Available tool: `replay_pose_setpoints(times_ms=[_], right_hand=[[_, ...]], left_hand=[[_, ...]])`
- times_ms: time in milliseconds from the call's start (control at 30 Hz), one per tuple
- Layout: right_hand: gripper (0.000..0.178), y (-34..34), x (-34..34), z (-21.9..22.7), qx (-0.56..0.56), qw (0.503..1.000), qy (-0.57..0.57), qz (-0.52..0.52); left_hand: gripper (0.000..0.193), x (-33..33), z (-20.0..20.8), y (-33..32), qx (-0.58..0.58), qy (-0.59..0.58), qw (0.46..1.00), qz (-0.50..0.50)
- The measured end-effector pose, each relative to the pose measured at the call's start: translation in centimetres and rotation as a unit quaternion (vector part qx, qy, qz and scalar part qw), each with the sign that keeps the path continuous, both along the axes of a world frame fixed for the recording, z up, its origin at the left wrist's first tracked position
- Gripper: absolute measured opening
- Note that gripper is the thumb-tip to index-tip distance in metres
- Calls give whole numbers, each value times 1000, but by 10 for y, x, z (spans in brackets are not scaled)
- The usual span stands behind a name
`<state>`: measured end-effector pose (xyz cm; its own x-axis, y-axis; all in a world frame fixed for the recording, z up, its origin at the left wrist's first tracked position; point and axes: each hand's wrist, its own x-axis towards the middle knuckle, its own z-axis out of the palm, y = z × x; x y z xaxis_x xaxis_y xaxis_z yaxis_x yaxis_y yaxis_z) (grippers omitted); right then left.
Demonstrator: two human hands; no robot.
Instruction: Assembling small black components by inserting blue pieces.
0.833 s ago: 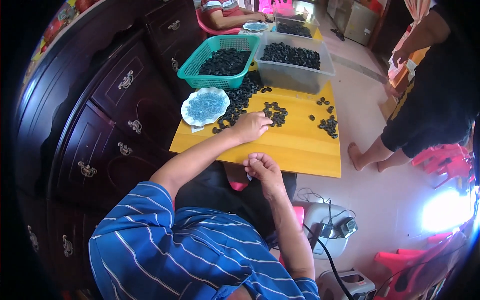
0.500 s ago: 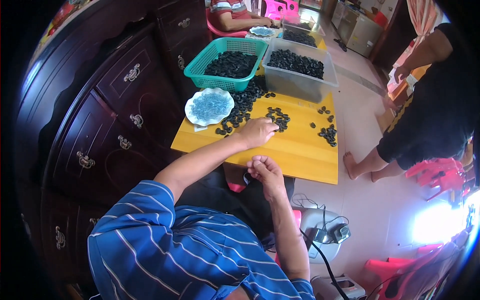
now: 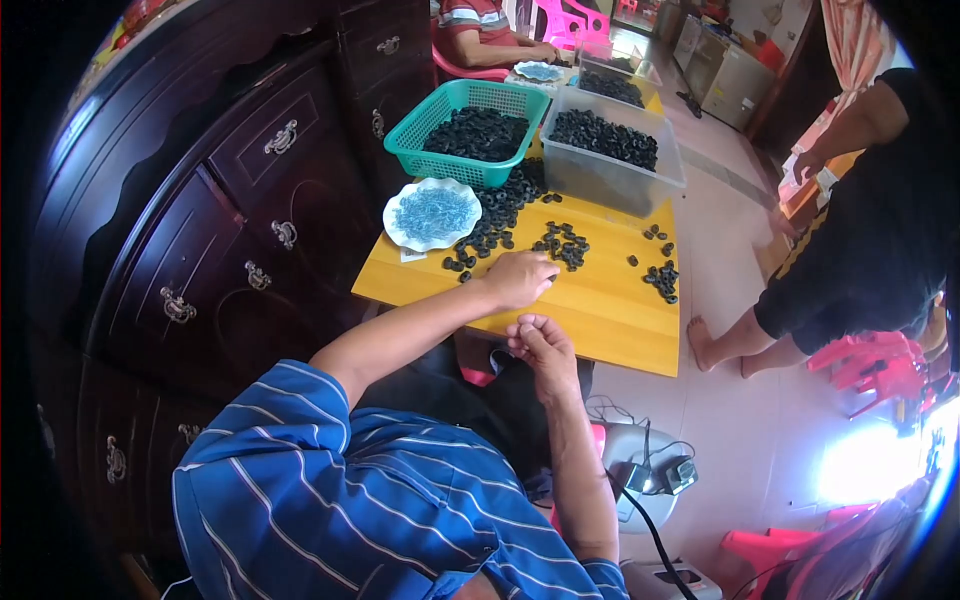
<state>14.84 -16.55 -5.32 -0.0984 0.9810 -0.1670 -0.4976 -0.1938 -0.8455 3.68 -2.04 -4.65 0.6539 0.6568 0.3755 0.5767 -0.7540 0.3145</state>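
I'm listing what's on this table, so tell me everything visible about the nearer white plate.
The nearer white plate has a wavy rim and looks glossy; its material is unclear. It sits face up on the left of the yellow table, before the green basket, loaded with small, bluish, translucent pieces. Black rings line its right side, perhaps touching. A pale tag shows at its near edge. Nobody touches it.

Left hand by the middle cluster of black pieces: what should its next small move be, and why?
Probably bring one piece from the middle cluster toward the right hand: the left hand's fingertips are at the cluster's near side, and the right hand is close by with thumb and finger together. Whether it holds anything is too small to tell.
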Motion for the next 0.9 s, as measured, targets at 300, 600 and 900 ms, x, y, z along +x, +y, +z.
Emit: replay_pose_setpoints(times_ms=[300, 600, 900], right_hand=[[15, 3, 1, -6, -5, 999, 0, -36], [22, 1, 6, -1, -83, 992, 26, -97], [21, 3, 5, -5, -29, 996, 67, -50]], left_hand=[[14, -11, 0, 1, 11, 41, 999, 7], [16, -29, 33, -74, 18, -91, 995, -39], [11, -34, 26, -91, 45, -117, 991, -38]])
